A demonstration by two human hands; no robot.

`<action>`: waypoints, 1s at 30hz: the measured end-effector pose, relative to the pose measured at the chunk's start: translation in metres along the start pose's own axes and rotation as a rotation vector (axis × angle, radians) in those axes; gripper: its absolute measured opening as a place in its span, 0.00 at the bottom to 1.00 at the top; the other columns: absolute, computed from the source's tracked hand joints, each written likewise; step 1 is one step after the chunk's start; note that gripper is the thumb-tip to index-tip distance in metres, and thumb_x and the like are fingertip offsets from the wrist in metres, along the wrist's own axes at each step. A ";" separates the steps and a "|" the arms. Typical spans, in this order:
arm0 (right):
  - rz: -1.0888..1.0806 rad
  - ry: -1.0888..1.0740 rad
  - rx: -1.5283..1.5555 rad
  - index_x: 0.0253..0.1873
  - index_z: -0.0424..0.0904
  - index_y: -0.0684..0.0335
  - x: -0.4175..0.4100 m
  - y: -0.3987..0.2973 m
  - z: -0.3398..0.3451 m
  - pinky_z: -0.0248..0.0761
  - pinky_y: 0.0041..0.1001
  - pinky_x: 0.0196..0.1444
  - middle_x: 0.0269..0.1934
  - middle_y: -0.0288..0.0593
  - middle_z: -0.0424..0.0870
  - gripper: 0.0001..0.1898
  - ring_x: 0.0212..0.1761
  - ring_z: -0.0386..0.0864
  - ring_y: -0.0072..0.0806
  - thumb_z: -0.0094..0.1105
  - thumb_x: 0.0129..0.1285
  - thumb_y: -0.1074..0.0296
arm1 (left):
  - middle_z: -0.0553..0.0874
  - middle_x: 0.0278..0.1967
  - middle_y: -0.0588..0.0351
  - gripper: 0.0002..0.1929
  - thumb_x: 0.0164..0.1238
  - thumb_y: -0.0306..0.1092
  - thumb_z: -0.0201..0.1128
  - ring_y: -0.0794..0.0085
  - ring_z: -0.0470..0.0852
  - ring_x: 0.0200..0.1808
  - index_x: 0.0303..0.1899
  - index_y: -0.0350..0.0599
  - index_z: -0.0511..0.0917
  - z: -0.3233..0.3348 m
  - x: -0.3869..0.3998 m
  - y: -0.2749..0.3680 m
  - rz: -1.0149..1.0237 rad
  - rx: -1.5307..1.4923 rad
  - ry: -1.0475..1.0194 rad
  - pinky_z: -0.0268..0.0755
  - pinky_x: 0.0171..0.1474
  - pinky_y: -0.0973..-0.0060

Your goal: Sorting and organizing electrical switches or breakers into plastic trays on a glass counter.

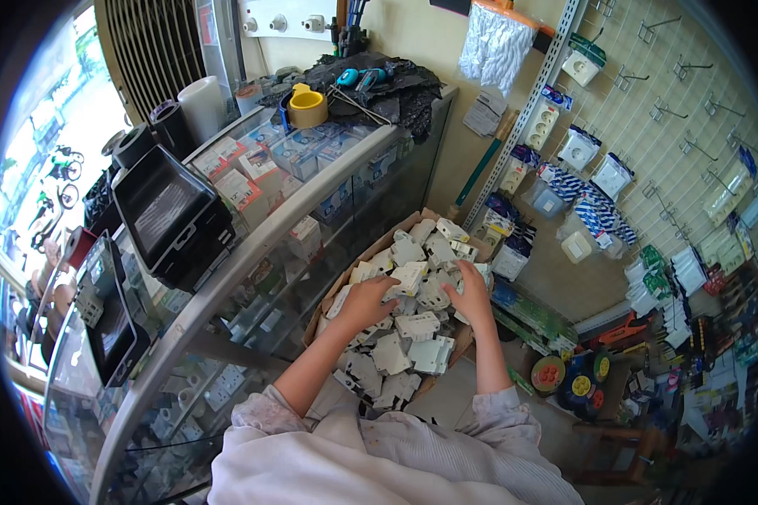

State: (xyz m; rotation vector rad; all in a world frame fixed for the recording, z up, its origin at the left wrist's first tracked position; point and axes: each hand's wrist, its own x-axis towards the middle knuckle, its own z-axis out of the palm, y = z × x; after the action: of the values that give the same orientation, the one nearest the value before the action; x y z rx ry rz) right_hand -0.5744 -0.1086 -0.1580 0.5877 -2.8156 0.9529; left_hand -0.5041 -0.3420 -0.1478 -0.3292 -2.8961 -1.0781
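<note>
A cardboard box [330,298] heaped with white plastic circuit breakers [417,327] stands right in front of me. Over the left part of the heap, my left hand [367,304] has its thumb and fingers apart. Its fingertips are close to a white breaker [409,278] with a yellow mark; whether they touch it I cannot tell. At the right side of the heap is my right hand [472,295], fingers spread and nothing seen in its grip. Several breakers lie at the near end of the pile, and the box rim there is partly hidden.
On my left runs a glass display counter [278,218] with a metal-edged top. It carries an open black plastic case [174,218] and a tape roll [307,110]. Packaged sockets [579,148] hang on a wire rack at right. Cable reels [548,374] stand on the floor.
</note>
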 end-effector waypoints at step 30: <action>0.025 -0.370 0.860 0.56 0.69 0.63 -0.002 -0.055 0.015 0.69 0.24 0.47 0.49 0.40 0.78 0.24 0.47 0.76 0.24 0.67 0.58 0.62 | 0.68 0.59 0.38 0.39 0.57 0.38 0.69 0.61 0.78 0.53 0.68 0.52 0.55 -0.012 0.000 0.029 -0.222 -1.035 0.139 0.72 0.52 0.69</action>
State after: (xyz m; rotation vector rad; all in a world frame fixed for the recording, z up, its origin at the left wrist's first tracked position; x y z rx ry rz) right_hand -0.5505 -0.1570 -0.1390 0.8700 -2.5682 2.2818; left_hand -0.4980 -0.3286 -0.1199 0.0697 -2.0312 -2.4289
